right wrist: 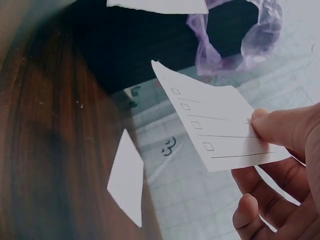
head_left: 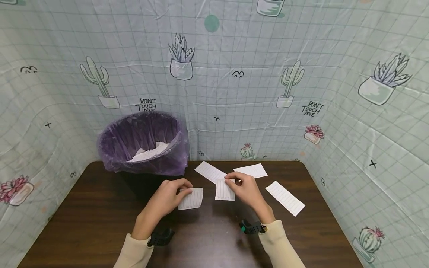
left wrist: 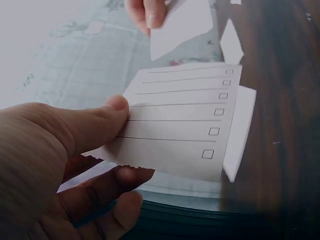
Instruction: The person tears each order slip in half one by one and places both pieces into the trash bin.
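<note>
Over the table (head_left: pixel 83 223), hands (head_left: pixel 168 196) (head_left: pixel 248 189) pinch papers (head_left: pixel 192 200) (head_left: pixel 225 192) (lined).

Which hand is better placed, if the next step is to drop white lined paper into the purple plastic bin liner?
Probably the left hand: it pinches a white lined paper piece nearer the purple plastic bin liner. The right hand pinches a similar piece, but farther from it.

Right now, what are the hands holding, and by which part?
Left hand pinches one lined paper slip, right hand another slip, each at the edge opposite its checkboxes.
</note>
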